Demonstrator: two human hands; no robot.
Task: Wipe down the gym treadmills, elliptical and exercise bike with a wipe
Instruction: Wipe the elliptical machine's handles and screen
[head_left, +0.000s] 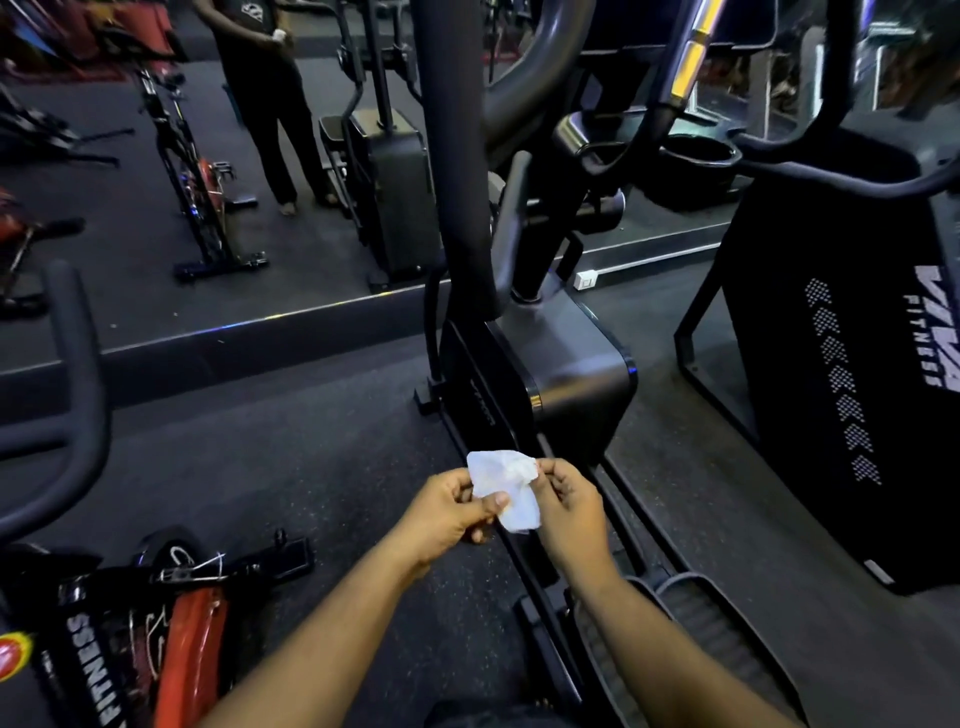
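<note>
- At the lower left corner of the floor (311, 415) you have the exercise bike (171, 639), black with a red frame part and white "FITNESS" lettering; its curved black handlebar (78, 395) rises along the left edge
- Behind it a mirror (156, 182) runs along the far edge of the floor, and in it you can see a standing person (265, 93) in dark clothes and another bike
- Your left hand (447, 512) sits low in the middle, fingers curled, thumb and fingertips pinching the lower left part of the wipe (506, 488)
- The wipe is white and crumpled, held between both of your hands above the floor, just in front of the elliptical's base and not touching any machine
- Your right hand (569, 504) is just beside the left one, fingers curled, pinching the wipe's upper right edge
- The elliptical (561, 364) stands right ahead of your hands: a dark housing, a thick padded upright (457, 156) rising out of the top edge, and ribbed foot pedals (701, 618) beside your right forearm
- To the right, well apart from your hands, stands a black machine panel (852, 364) with white arrow marks and "FITNESS" lettering, reaching the right edge; I cannot tell which kind of machine it belongs to
</note>
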